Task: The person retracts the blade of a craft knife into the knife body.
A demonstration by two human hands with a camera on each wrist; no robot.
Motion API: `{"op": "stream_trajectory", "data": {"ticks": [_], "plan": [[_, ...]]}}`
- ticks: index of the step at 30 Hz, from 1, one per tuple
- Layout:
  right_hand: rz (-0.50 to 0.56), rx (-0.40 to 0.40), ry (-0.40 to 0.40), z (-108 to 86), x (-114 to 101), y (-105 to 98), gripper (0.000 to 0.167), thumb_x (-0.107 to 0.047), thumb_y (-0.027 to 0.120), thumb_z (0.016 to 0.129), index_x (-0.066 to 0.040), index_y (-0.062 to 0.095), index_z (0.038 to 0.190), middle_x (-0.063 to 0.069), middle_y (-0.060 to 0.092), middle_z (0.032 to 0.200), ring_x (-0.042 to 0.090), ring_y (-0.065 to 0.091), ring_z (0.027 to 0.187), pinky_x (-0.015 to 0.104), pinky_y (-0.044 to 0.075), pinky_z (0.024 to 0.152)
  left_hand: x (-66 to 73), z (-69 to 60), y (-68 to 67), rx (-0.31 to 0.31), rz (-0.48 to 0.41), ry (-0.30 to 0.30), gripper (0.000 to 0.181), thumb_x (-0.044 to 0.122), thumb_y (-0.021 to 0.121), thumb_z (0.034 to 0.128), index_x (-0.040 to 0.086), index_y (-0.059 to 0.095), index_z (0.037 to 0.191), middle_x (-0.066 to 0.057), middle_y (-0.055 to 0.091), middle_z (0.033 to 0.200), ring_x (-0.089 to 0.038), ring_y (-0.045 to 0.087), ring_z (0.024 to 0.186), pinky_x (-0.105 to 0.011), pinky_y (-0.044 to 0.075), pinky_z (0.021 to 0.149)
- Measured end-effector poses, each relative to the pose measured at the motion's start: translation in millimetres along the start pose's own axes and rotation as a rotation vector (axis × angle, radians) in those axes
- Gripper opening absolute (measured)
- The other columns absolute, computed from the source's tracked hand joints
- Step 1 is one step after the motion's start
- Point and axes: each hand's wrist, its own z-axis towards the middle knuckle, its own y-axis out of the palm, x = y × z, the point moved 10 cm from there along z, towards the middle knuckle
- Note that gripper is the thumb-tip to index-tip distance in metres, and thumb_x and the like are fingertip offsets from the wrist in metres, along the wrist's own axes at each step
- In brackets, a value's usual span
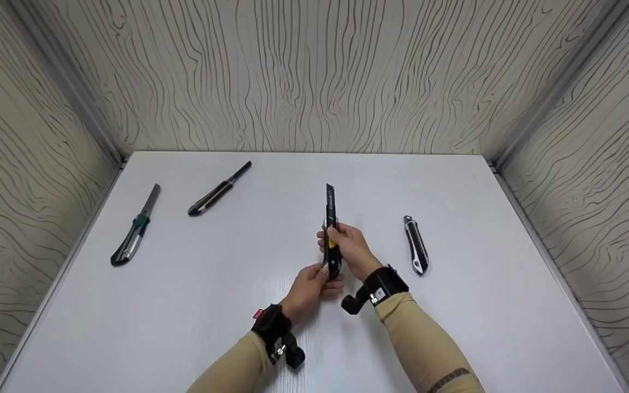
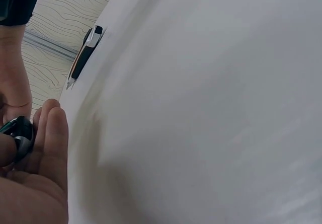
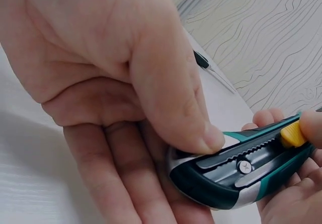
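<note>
A green-and-black utility knife (image 1: 333, 263) with silver parts is held up over the table, blade upward. My right hand (image 1: 355, 248) grips its body, the thumb lying on the yellow slider (image 3: 292, 134). The knife's blade (image 1: 330, 195) sticks out beyond the top of the handle. Lower down, my left hand (image 1: 308, 288) pinches the butt end between thumb and fingers. In the right wrist view the left thumb (image 3: 209, 139) presses near a screw on the knife's side. The left wrist view catches only the butt of the knife (image 2: 23, 136).
On the white table (image 1: 227, 316), a white-and-black utility knife (image 1: 416, 245) lies to the right. Left lie a green-and-black utility knife (image 1: 133, 237) with its blade out and a dark utility knife (image 1: 215, 195). Wood-patterned panels (image 1: 303, 76) enclose the table's back and sides.
</note>
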Motion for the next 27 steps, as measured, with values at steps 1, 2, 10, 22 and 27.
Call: {"op": "stream_trajectory", "data": {"ticks": [1,2,10,22,27], "plan": [[-0.001,0.001,0.001,-0.1,0.0,-0.1,0.036,-0.014,0.047,0.103,0.007,0.05,0.131,0.013,0.065,0.111,0.015,0.065,0.092,0.029,0.056,0.088,0.1,-0.1,0.1,-0.001,-0.003,0.002,0.037,0.01,0.034,0.106,-0.013,0.045,0.132,-0.028,0.064,0.116,-0.031,0.069,0.103,-0.04,0.056,0.093],[-0.004,0.001,0.0,-0.2,-0.1,-0.1,0.035,-0.013,0.047,0.103,0.007,0.05,0.131,0.014,0.065,0.111,0.015,0.065,0.092,0.029,0.056,0.088,0.1,0.0,0.2,-0.001,-0.006,0.003,0.037,0.01,0.034,0.106,-0.013,0.046,0.132,-0.028,0.064,0.116,-0.03,0.07,0.102,-0.04,0.056,0.093],[-0.009,-0.016,0.0,-0.6,0.0,2.0,0.035,-0.011,0.047,0.102,0.007,0.049,0.133,0.022,0.062,0.121,0.015,0.065,0.094,0.031,0.055,0.092,-0.7,-0.5,-0.8,0.009,-0.006,-0.002,0.037,0.011,0.034,0.1059,-0.014,0.045,0.131,-0.029,0.064,0.117,-0.032,0.069,0.103,-0.04,0.055,0.093],[-0.041,-0.012,0.007,-0.4,-0.2,2.6,0.034,-0.01,0.047,0.102,0.004,0.05,0.133,0.021,0.062,0.125,0.019,0.065,0.101,0.036,0.053,0.098,-0.7,-0.4,-2.4,0.029,-0.012,-0.011,0.035,0.009,0.034,0.105,-0.014,0.048,0.128,-0.028,0.066,0.115,-0.029,0.07,0.101,-0.039,0.056,0.091],[-0.036,-0.011,0.002,-0.6,-0.8,2.8,0.033,-0.009,0.048,0.101,0.004,0.051,0.132,0.02,0.063,0.123,0.019,0.065,0.101,0.037,0.052,0.099,-0.9,-0.2,-2.8,0.031,-0.012,-0.008,0.034,0.009,0.034,0.1051,-0.014,0.048,0.126,-0.028,0.066,0.114,-0.028,0.071,0.1,-0.038,0.057,0.091]]}}
